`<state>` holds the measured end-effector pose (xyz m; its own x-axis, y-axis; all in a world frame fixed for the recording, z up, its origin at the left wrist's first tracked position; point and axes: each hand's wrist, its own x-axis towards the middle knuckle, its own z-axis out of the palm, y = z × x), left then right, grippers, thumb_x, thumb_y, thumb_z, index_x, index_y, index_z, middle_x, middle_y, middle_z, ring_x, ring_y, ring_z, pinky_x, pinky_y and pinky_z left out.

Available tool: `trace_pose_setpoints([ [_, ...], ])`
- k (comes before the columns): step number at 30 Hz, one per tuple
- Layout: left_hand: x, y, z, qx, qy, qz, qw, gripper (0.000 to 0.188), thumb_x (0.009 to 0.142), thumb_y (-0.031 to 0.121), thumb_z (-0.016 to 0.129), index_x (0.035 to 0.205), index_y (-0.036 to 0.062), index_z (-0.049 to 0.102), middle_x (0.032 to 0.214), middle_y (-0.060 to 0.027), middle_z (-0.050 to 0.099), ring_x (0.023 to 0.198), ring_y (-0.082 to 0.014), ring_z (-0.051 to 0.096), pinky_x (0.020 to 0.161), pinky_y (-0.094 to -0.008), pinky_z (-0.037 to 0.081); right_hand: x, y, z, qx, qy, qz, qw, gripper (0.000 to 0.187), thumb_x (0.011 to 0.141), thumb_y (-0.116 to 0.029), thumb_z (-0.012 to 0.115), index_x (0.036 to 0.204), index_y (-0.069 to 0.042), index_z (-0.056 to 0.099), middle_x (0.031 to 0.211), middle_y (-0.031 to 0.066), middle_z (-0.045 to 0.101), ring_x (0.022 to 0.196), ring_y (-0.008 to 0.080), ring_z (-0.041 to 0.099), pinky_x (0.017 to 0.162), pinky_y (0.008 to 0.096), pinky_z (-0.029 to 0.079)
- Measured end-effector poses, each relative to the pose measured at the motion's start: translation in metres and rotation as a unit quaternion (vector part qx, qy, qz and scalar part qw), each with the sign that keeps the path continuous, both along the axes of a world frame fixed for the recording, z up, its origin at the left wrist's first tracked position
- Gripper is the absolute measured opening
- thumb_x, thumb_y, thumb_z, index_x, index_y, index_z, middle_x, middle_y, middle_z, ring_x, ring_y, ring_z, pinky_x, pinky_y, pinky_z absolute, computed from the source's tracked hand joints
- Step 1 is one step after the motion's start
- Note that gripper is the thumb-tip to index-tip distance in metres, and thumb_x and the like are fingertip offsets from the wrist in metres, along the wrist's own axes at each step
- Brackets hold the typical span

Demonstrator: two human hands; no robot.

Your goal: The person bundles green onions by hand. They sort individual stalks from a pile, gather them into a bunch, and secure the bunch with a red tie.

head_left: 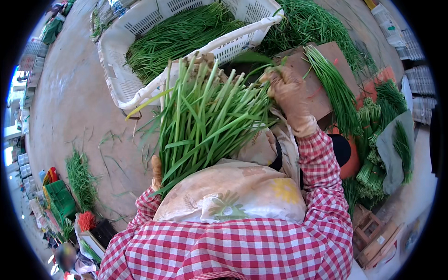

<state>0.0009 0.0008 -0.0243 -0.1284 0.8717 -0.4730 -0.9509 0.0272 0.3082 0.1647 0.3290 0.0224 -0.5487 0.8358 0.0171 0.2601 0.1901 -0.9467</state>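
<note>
While the green bundle lay over the apron by the near edge of the white crate, likely light, bendy, easily bruised, best gripped by its firmer stems, the right hand pinched seemingly a stray leaf, but the left hand I couldn't read!

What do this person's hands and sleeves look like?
Both sleeves are red-and-white checked cloth. The right hand seems to wear a wrinkled glove reaching the wrist; the left hand is mostly hidden.
</note>
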Motion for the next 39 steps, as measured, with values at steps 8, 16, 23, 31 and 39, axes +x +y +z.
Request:
trace_pose_setpoints([
  [8, 0.002, 0.001, 0.004, -0.005, 0.015, 0.017, 1.000, 0.088, 0.073, 0.046, 0.071, 0.138, 0.0023, 0.032, 0.135, -0.0124, 0.043, 0.123, -0.0231, 0.042, 0.106, -0.0374, 0.029, 0.065, 0.051, -0.057, -0.244, -0.093, -0.080, 0.962, 0.053, 0.088, -0.044, 0.055, 0.126, -0.009, 0.046, 0.114, 0.0107, 0.057, 0.091, 0.0214, 0.062, 0.063, 0.0262, 0.050],
  [16, 0.005, -0.007, 0.007, -0.006, 0.017, 0.024, 1.000, 0.088, 0.072, 0.046, 0.072, 0.138, 0.0019, 0.032, 0.134, -0.0123, 0.044, 0.123, -0.0226, 0.042, 0.106, -0.0367, 0.029, 0.022, -0.043, 0.031, 0.178, -0.268, 0.187, 0.928, 0.022, 0.079, -0.023, 0.062, 0.092, -0.006, 0.060, 0.077, 0.0188, 0.062, 0.070, 0.0382, 0.059, 0.062, 0.0448, 0.047],
  [23, 0.013, -0.006, 0.010, -0.001, 0.026, 0.021, 0.999, 0.089, 0.072, 0.045, 0.072, 0.138, 0.0016, 0.032, 0.134, -0.0122, 0.044, 0.122, -0.0222, 0.042, 0.105, -0.0361, 0.030, 0.060, 0.013, -0.010, 0.001, -0.180, 0.219, 0.959, 0.025, 0.080, -0.013, 0.058, 0.104, -0.009, 0.062, 0.072, 0.0113, 0.064, 0.054, 0.0173, 0.059, 0.052, 0.0327, 0.048],
  [31, 0.007, -0.002, 0.032, -0.003, 0.098, -0.056, 0.994, 0.089, 0.071, 0.045, 0.072, 0.138, 0.0013, 0.032, 0.133, -0.0121, 0.044, 0.122, -0.0217, 0.042, 0.104, -0.0353, 0.030, 0.109, 0.053, -0.073, 0.215, -0.503, 0.056, 0.835, 0.036, 0.081, -0.024, 0.063, 0.112, -0.005, 0.060, 0.094, 0.0151, 0.064, 0.082, 0.0285, 0.062, 0.074, 0.0359, 0.049],
  [39, -0.007, 0.031, 0.075, 0.015, 0.229, -0.223, 0.947, 0.089, 0.071, 0.045, 0.072, 0.138, 0.0009, 0.032, 0.133, -0.0120, 0.045, 0.122, -0.0212, 0.042, 0.104, -0.0346, 0.031, -0.013, -0.055, 0.077, 0.414, -0.174, 0.219, 0.866, 0.036, 0.070, -0.035, 0.071, 0.092, -0.007, 0.064, 0.070, 0.0069, 0.055, 0.068, 0.0235, 0.056, 0.066, 0.0379, 0.042],
])
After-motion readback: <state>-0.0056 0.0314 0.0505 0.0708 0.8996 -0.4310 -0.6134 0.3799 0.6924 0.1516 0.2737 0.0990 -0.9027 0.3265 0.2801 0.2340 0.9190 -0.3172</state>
